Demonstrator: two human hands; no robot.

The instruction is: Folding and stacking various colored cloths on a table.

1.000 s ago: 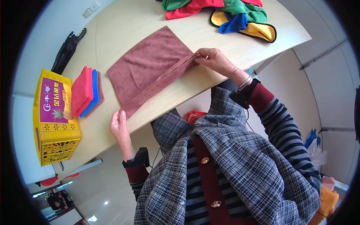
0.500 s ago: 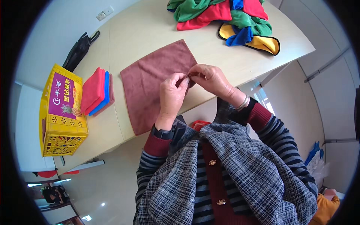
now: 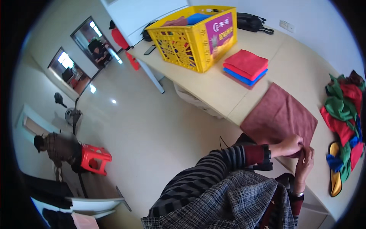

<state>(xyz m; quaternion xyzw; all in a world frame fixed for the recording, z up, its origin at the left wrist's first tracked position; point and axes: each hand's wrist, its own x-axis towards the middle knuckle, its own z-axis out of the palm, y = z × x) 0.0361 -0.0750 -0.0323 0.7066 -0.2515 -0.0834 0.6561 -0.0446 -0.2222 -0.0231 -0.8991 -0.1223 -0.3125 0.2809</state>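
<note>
Both hands meet at the near corner of the maroon cloth (image 3: pixel 280 116), which lies flat on the table (image 3: pixel 228 95) by its near edge, one corner hanging slightly over. The left hand (image 3: pixel 290 145) comes in over the edge with a striped sleeve and a dark watch on the wrist, fingers pinched on the cloth's hem. The right hand (image 3: pixel 305 162) rises from below, fingertips closed on that same corner, so each hand is grasping fabric, right beside the other.

The step looks like taking hold of the cloth's near edge for a fold. To do it well, I'd say: pinch only the top layer, keep the two grips level, and draw the hem taut so the corners line up rather than skew. The far edge should stay flat on the table while the near edge lifts.

Further along the near edge sits the folded stack (image 3: pixel 246 68), red on top, blue and pink beneath, just beside the yellow crate (image 3: pixel 194 38). Toward the table's right end, well apart, a heap of loose cloths (image 3: pixel 343 126) in green, red, blue and yellow waits.
</note>
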